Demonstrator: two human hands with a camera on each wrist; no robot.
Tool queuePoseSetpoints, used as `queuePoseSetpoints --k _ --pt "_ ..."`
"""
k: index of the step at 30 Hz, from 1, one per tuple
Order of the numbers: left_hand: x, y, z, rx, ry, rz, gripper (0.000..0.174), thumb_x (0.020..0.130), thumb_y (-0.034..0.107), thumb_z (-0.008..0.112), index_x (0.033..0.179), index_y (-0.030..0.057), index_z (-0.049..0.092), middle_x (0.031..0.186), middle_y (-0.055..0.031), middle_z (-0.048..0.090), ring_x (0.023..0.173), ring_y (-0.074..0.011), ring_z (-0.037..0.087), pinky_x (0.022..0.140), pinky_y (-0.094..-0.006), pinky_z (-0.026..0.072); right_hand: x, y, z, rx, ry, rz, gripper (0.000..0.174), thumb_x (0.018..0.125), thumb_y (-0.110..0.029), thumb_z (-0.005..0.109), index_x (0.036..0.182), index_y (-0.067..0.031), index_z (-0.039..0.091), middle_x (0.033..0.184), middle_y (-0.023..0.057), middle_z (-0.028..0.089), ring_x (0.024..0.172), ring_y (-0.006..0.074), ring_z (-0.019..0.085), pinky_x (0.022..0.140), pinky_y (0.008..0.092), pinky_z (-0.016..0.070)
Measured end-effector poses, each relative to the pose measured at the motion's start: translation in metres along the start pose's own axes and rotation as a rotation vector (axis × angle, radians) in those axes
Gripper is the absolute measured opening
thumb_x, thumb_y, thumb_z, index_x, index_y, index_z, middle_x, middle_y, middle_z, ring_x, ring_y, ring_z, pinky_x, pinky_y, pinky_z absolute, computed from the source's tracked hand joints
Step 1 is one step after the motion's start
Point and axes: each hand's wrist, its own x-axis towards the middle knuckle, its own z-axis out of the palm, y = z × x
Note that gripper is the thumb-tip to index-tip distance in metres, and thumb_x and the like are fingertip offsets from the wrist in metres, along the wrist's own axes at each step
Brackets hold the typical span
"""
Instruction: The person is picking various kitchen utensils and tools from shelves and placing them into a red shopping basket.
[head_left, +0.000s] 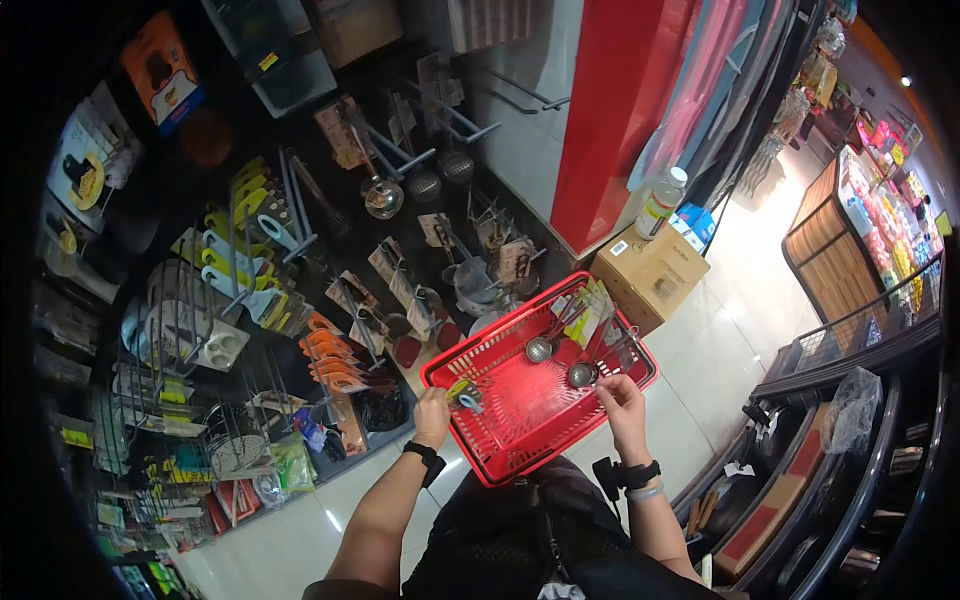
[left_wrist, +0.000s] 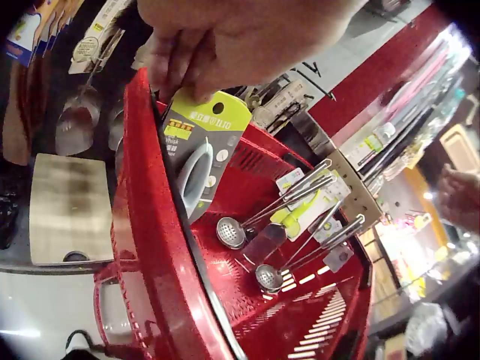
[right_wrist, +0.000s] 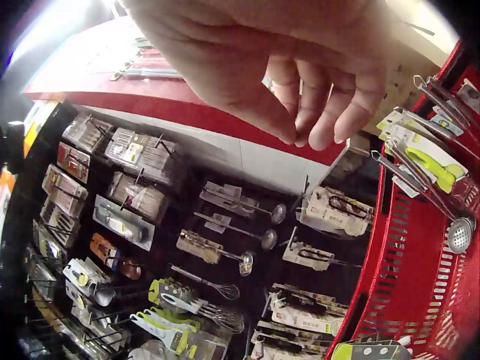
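My left hand [head_left: 432,418] pinches the top of a carded whisk [left_wrist: 206,142] at the left end of a red shopping basket [head_left: 530,388]. The green and grey card, with a pale handle on it, hangs inside the basket wall. Over the basket's right end is my right hand [head_left: 625,405], fingers loosely bent, thumb near the fingertips, nothing between them in the right wrist view. Two slotted metal ladles, one nearer the middle [head_left: 540,349] and one nearer my right hand [head_left: 582,375], lie in the basket beside a green-labelled packaged utensil [left_wrist: 300,214].
Wall hooks hold ladles [head_left: 383,197], orange-handled tools [head_left: 335,355] and packaged whisks [right_wrist: 199,311]. Behind the basket stands a cardboard box [head_left: 655,268] with a bottle [head_left: 660,205] on it. Racks of pans [head_left: 765,460] stand at the right, on a pale tiled floor [head_left: 715,345].
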Motion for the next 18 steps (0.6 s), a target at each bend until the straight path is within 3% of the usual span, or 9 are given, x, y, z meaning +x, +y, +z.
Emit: queuePoseSetpoints --k 5,15,18 --pt "-0.004 0.006 0.007 0.008 0.037 0.005 0.011 0.069 -0.001 0.055 0.078 0.0015 0.06 0.073 -0.016 0.058 0.071 -0.0357 0.058 0.067 -0.0428 0.0478 0.005 -0.002 0.011 -0.049 -0.03 0.016 0.007 0.082 0.0 0.06 0.087 -0.0028 0.059 0.08 -0.0017 0.059 0.074 0.0052 0.053 0.069 0.0195 0.0434" --pt "-0.01 0.014 0.0 -0.073 0.104 -0.047 0.017 0.067 -0.003 0.055 0.083 -0.0006 0.06 0.075 -0.0178 0.057 0.073 -0.036 0.057 0.068 -0.0439 0.0472 0.009 0.0 0.021 -0.031 -0.081 -0.003 0.007 0.082 0.0 0.059 0.089 -0.0026 0.059 0.081 -0.0013 0.059 0.074 0.0057 0.053 0.07 0.02 0.0437" --pt "-0.015 0.014 0.002 0.052 0.091 -0.001 0.017 0.066 0.0 0.058 0.083 0.0 0.061 0.076 -0.0153 0.058 0.072 -0.033 0.058 0.069 -0.0419 0.0453 0.008 0.003 0.023 -0.032 -0.09 -0.005 0.007 0.082 0.0 0.059 0.089 -0.0027 0.059 0.081 -0.0014 0.059 0.074 0.0056 0.053 0.069 0.0198 0.0434"
